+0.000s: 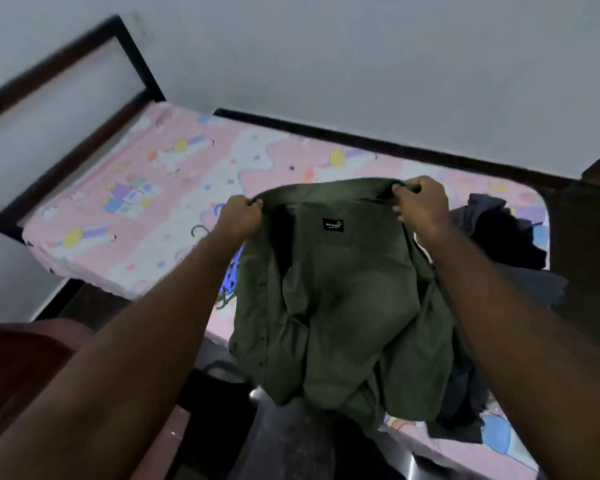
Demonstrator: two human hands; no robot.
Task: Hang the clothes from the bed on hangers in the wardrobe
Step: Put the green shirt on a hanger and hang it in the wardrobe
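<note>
L hand (239, 216) & R hand (420, 199) each grip green shirt (343, 306) collar, fingers curled; dark clothes (499, 233) just right of R.

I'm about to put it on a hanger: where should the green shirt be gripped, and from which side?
Grip the green shirt at the two ends of its collar, from above, as the left hand and right hand do. The collar stretches between them, label side facing the person, body hanging below, so the neck is held open.
</note>
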